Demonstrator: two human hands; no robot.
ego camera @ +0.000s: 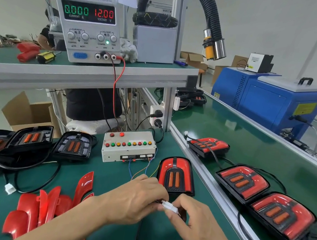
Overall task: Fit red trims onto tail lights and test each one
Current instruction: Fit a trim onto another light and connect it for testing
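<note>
A tail light with its red trim fitted (176, 175) lies on the green mat just beyond my hands, unlit. My left hand (138, 198) and my right hand (191, 217) meet in front of it and both pinch the white wire connectors (169, 208). Coloured wires run from there up to the white test box (128, 146) with its row of buttons. Loose red trims (43, 205) are piled at the lower left. Untrimmed black tail lights (31, 140) sit at the left.
The power supply (87, 27) on the shelf reads 0.000 A and 12.00 V. Several trimmed tail lights (242, 183) lie on the conveyor belt at the right. A loose white plug (10, 188) and black cables lie on the mat. A blue machine (265, 101) stands beyond the belt.
</note>
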